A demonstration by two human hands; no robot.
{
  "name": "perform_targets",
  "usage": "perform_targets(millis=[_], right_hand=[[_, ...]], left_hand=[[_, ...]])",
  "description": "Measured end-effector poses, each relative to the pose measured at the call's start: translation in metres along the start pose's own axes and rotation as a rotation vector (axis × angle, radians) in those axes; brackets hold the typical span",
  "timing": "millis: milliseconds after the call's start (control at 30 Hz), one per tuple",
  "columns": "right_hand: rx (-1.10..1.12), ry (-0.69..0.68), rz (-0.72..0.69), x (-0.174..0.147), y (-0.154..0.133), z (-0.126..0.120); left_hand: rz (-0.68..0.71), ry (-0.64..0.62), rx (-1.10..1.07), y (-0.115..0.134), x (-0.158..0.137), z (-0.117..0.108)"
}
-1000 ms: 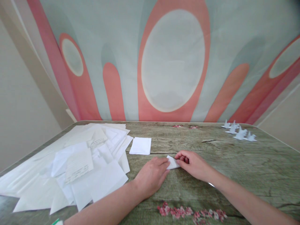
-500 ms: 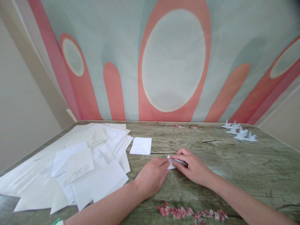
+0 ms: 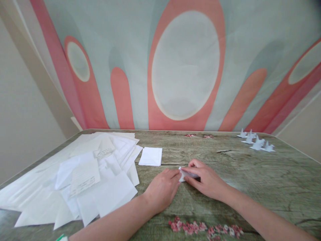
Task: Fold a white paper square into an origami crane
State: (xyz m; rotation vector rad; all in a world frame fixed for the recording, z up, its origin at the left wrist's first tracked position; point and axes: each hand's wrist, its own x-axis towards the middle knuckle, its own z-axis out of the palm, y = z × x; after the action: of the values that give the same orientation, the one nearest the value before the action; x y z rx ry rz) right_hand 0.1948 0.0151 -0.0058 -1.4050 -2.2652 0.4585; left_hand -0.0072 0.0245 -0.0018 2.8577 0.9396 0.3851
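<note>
A small folded piece of white paper [image 3: 183, 175] lies on the wood-patterned table between both hands. My left hand [image 3: 163, 188] presses its left edge down with the fingertips, the fingers held close together. From the other side, my right hand [image 3: 204, 179] pinches the paper, with the thumb on the near part and the index finger along the far edge. Part of the paper's right side lifts up under the right fingers. The fingers hide some of the folds.
Loose white sheets [image 3: 110, 194] cover the table's left side, some with writing. Beyond my left hand sits a neat stack of small paper squares [image 3: 150, 156]. Several folded paper cranes [image 3: 258, 144] stand at the back right. A patterned wall [image 3: 185, 67] rises behind the table [image 3: 276, 187].
Both hands stay in nearly the same place. My right thumb and fingers have shifted slightly on the folded paper; the rest looks the same.
</note>
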Motion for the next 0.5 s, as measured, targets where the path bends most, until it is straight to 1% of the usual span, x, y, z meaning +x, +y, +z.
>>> perform_targets(millis=[200, 500], right_hand=[[-0.024, 0.003, -0.008, -0.0007, 0.0001, 0.0000], [-0.023, 0.009, -0.023, 0.0000, 0.0011, 0.0012]], left_hand=[[0.009, -0.022, -0.005, -0.0012, 0.0015, 0.0002], [0.023, -0.038, 0.068, -0.0023, 0.0016, 0.0034]])
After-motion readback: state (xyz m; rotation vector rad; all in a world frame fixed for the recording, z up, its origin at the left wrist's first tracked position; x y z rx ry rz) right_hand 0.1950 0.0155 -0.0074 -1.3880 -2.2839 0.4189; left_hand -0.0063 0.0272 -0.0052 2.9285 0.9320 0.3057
